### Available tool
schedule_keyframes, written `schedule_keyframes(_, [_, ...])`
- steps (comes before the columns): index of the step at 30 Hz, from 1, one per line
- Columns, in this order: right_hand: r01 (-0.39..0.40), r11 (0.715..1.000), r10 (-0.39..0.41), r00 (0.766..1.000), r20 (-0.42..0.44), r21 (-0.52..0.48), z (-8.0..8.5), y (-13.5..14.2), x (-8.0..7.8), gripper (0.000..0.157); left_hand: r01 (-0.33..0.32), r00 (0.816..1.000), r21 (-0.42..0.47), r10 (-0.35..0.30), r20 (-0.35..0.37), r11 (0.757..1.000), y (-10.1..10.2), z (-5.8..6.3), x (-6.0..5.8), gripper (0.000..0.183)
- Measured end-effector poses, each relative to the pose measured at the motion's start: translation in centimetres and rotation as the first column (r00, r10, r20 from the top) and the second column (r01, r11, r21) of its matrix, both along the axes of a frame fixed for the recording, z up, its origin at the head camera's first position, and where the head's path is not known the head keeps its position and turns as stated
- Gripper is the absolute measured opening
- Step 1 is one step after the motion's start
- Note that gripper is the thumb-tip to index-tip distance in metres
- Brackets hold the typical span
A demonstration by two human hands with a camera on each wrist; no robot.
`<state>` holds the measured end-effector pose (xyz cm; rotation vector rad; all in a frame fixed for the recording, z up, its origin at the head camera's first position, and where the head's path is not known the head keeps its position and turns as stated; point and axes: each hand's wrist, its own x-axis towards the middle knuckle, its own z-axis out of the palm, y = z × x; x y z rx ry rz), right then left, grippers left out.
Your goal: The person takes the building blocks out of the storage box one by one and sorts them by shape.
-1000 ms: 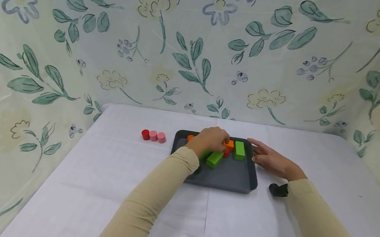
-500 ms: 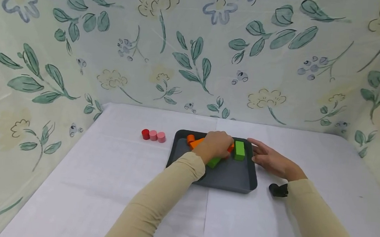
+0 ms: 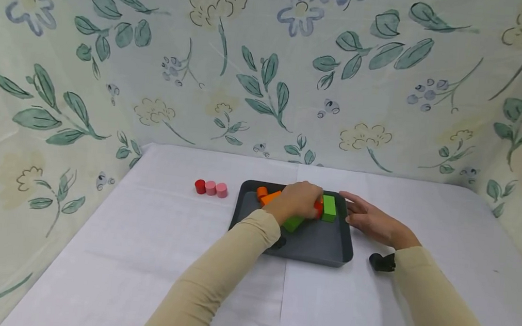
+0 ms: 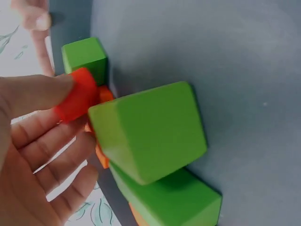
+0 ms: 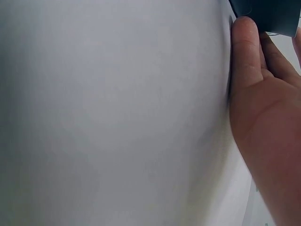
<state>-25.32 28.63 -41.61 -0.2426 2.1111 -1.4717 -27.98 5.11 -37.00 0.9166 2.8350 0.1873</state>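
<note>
My left hand (image 3: 298,200) reaches over the dark grey tray (image 3: 314,245) and pinches a red cylinder (image 4: 77,98) between thumb and fingers. In the left wrist view, a large green block (image 4: 155,132) lies close beside that hand, overlapping another green block (image 4: 183,200). Orange pieces show partly behind them. A third green block (image 3: 329,208) sits by the tray's right wall. My right hand (image 3: 374,222) rests on the table with its fingertips at that wall, fingers extended, holding nothing.
Left of the tray, a red cylinder (image 3: 200,186) and two pink ones (image 3: 210,187) stand in a row on the white cloth (image 3: 142,246). An orange cylinder (image 3: 262,192) and an orange block (image 3: 271,197) lie at the tray's back left. A floral curtain (image 3: 269,70) hangs behind.
My left hand has shifted slightly right within the tray and now has the red cylinder in its fingers. The orange pieces at the back left are more exposed. My right hand has stayed put.
</note>
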Motion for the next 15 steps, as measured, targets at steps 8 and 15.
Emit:
schedule_keyframes(8, [0.003, 0.999, -0.003, 1.000, -0.002, 0.037, -0.1, -0.1, 0.0, 0.082, -0.027, 0.997, 0.215, 0.009, 0.082, 0.976, -1.2, 0.8, -0.1, 0.020])
schedule_keyframes(15, [0.003, 0.999, -0.004, 1.000, 0.005, 0.044, 0.1, 0.0, 0.0, 0.084, -0.012, 0.996, 0.354, -0.018, 0.082, 0.935, -3.9, 1.9, 0.2, 0.026])
